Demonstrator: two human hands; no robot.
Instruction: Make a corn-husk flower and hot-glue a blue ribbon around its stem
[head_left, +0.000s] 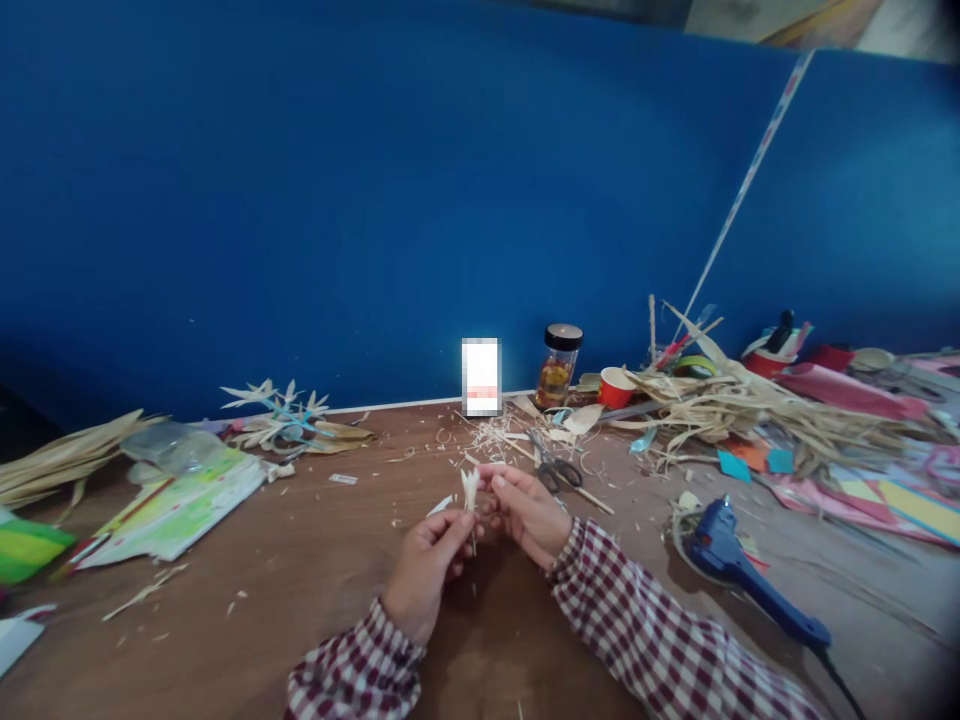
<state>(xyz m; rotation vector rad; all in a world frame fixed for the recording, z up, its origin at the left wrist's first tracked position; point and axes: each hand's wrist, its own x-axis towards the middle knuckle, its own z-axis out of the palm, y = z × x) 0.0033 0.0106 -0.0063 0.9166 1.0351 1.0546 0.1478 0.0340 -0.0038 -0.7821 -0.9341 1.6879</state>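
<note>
A small cream flower (pixel 470 487), apparently made of dried husk, stands upright on a thin stem between my hands. My left hand (pixel 426 560) pinches it low down, thumb against fingers. At the flower's upper right side, my right hand (pixel 526 510) has thumb and forefinger closed on the edge of a petal; its other fingers curl below. Beside the left fingertips lies a pale husk piece (pixel 440 506). Black-handled scissors (pixel 559 474) rest on the table just beyond my right hand, among pale husk trimmings (pixel 491 435).
A blue glue gun (pixel 724 550) with a cord lies at the right. Behind are a black-lidded jar (pixel 559 370), a red paper cup (pixel 616 388) and heaped dried husks (pixel 780 410). At left are husk flowers (pixel 289 415) and a green-printed sheet (pixel 176 505). A blue partition (pixel 337 200) closes the back.
</note>
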